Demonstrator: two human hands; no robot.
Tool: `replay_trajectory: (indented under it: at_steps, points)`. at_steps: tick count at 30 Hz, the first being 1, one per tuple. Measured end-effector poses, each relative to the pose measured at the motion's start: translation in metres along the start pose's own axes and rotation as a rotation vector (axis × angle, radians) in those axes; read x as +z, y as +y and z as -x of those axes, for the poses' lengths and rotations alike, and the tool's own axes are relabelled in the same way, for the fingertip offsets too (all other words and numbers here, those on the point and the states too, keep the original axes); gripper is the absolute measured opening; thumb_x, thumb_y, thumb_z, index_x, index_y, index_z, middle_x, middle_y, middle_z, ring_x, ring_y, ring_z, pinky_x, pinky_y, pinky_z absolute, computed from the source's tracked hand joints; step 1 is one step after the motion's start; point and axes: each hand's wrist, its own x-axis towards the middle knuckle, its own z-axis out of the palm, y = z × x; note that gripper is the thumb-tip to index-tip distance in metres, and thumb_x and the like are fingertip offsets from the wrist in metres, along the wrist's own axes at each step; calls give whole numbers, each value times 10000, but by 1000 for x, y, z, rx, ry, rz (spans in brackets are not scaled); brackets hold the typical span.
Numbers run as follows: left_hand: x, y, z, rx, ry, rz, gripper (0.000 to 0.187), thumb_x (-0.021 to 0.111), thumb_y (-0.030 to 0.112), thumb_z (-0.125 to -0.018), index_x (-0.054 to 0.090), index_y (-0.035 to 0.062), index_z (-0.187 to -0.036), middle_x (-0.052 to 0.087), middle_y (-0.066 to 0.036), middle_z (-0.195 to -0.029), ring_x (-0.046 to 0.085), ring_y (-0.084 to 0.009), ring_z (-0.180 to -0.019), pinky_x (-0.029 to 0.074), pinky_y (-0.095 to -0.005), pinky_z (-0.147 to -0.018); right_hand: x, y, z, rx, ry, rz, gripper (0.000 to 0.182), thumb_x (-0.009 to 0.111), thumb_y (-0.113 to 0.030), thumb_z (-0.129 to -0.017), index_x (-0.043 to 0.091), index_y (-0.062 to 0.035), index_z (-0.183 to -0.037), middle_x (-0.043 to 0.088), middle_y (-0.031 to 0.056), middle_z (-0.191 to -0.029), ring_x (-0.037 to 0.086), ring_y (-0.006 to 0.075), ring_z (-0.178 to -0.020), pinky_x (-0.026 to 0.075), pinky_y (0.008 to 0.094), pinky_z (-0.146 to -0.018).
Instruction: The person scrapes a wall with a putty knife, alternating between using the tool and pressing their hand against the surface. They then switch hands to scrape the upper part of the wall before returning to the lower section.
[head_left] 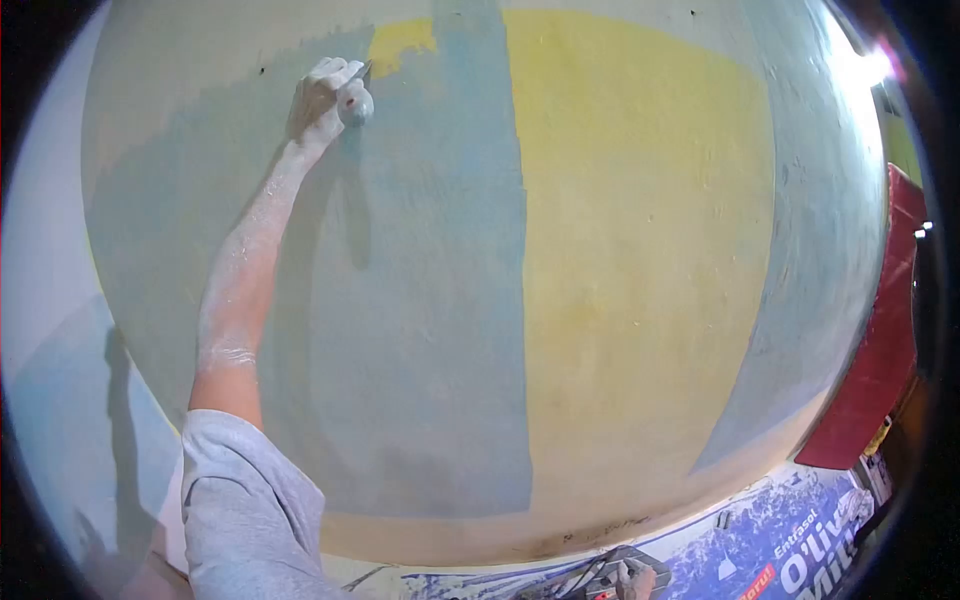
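Note:
My left hand (322,95) is raised high against the wall, its skin coated with whitish filler. Its fingers are wrapped round a putty knife (356,106); the rounded handle end faces me and a small part of the blade shows by the fingertips. The knife is beside a patch of bare yellow wall (402,42), with grey-blue coating (420,250) around and below it. At the bottom edge my right hand (637,580) is partly in view, closed on a dark grey, flat-looking thing (600,570) with pale smears. The frame cuts off much of both.
A yellow, uncoated strip (640,250) runs down the wall right of the coated area. A printed blue-and-white banner (760,550) lies along the wall's foot. At the right stand a dark red panel (870,350) and a bright lamp (878,66). Another wall (50,250) meets this one at left.

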Motion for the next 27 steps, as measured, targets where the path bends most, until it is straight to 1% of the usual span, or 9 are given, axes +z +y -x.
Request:
replay_trajectory:
  at_steps: [2,5,6,7,10,14,21,25,27]
  points:
    - [3,-7,-12,35,-15,-56,115,595,124,-818,651,32,-855,635,-153,-828,632,-335,-845,533,-423,-719,-2,-11,-7,22,-88,114,325,555,-281,-929,701,-16,-1045,701,198,-939,662,363,-902,494,426,-839]
    - [18,-15,-23,-3,-92,-215,114,613,86,-809,673,40,-894,642,-162,-850,635,-342,-848,530,-423,-724,-5,-32,-25,82,-254,31,346,551,-298,-934,692,-12,-1067,696,209,-963,655,367,-941,491,422,-885]
    - [20,-2,-14,-19,-63,-170,119,618,77,-803,677,42,-901,646,-158,-858,637,-344,-846,529,-423,-720,-1,-37,-24,-87,-120,111,349,555,-299,-934,684,-11,-1084,690,219,-970,647,374,-950,490,431,-872]
    - [17,14,-6,-31,-33,-126,127,624,68,-797,681,45,-908,649,-155,-865,638,-345,-845,529,-423,-716,-2,-38,-27,-95,-124,116,349,555,-299,-934,684,-11,-1084,690,219,-970,647,374,-950,490,431,-872]
    - [3,45,20,-60,-82,-46,146,645,57,-767,674,37,-909,656,-136,-873,636,-326,-875,530,-424,-719,11,-42,-31,-20,-116,35,333,567,-301,-926,698,-9,-1018,681,231,-962,636,395,-940,488,450,-840]
    - [19,32,-6,-101,-85,-115,125,660,62,-762,653,13,-877,664,-121,-887,633,-301,-892,530,-426,-724,1,-65,-25,-89,-105,21,284,579,-250,-912,693,6,-957,674,236,-921,627,416,-911,488,457,-811]
    - [5,33,-5,-110,-73,-93,236,598,-7,-770,692,26,-984,679,-136,-894,647,-304,-905,541,-407,-775,2,-24,-11,21,-150,-66,307,595,-278,-904,705,-5,-992,691,215,-948,656,382,-895,496,443,-785]
    - [10,26,-11,-147,-131,-223,176,612,21,-810,683,4,-970,677,-132,-898,647,-299,-919,541,-402,-788,-12,-29,-10,45,-155,113,360,584,-364,-897,726,-60,-1030,703,188,-974,671,348,-932,506,428,-828]
    - [9,38,10,-121,-106,-76,237,576,-22,-765,681,5,-975,677,-146,-921,645,-308,-927,540,-405,-789,-12,-29,-10,43,-116,119,360,578,-360,-896,723,-68,-1049,708,176,-970,675,338,-926,505,424,-836]
